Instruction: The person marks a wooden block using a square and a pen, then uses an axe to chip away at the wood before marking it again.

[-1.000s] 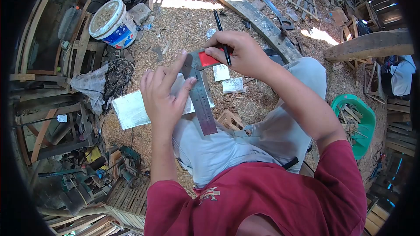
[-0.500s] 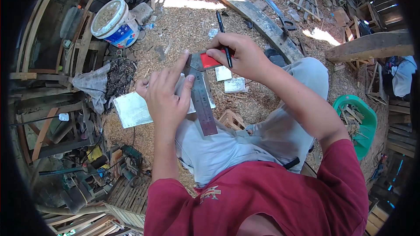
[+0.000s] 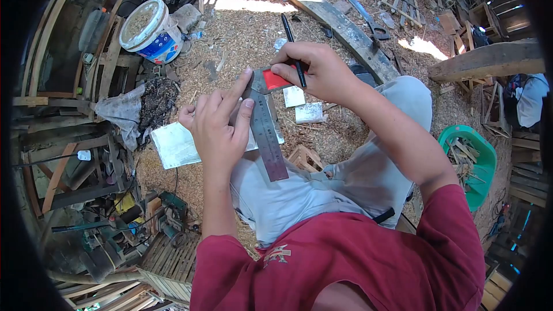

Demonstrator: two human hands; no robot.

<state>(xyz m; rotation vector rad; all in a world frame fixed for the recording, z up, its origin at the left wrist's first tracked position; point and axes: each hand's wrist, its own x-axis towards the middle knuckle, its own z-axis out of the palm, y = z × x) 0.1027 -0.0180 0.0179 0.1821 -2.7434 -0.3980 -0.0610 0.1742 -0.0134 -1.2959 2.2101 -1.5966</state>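
My left hand [image 3: 216, 121] lies with its fingers stretched out over a silvery sheet-like piece [image 3: 174, 145] across my thigh. Its index fingertip and thumb touch the metal blade of a try square [image 3: 269, 144], whose marked end points toward my lap. Pinched in my right hand [image 3: 317, 69] is the red-faced handle of the same try square, at the blade's far end. A black pen [image 3: 287, 27] is also tucked between those fingers, its upper end pointing away from me. Part of the silvery piece is hidden under my left hand and the blade.
Two small silvery pieces [image 3: 309, 112] lie on the shavings-covered ground beyond my knees. A bucket [image 3: 151, 34] stands at the far left, and a long plank [image 3: 340, 26] with a handsaw [image 3: 368, 18] beside it at the back. A green tub [image 3: 488, 164] holds wood scraps at right.
The lower end of the try square's blade has shifted slightly to the right. Both hands stay in nearly the same place, the right one still on the try square and pen.
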